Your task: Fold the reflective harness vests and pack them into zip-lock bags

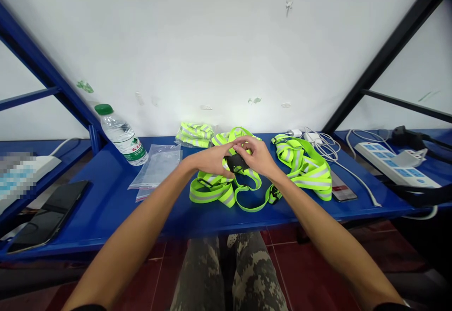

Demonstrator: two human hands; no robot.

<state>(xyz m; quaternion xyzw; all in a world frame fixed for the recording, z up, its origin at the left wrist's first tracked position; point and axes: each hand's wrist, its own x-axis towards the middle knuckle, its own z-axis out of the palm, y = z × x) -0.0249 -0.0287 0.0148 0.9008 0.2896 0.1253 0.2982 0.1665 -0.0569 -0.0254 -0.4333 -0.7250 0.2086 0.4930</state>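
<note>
Both my hands meet over the middle of the blue table, around a black piece (236, 162) on a neon yellow reflective strap (212, 194). My left hand (213, 159) is closed on the strap beside the black piece. From the other side my right hand (257, 156) grips the black piece, fingers bent and thumb near the left fingertips. Loose strap loops lie under and in front of the hands. A second heap of reflective straps (303, 165) lies to the right, with a black buckle (274, 193) between the heaps.
Behind my left hand lies a bagged reflective strap (195, 135). Clear plastic bags (157, 166) and a water bottle (123, 136) stand left. A black phone (51, 214) is at far left; another phone (343, 187), white cables (326, 146) and a power strip (397, 165) are right.
</note>
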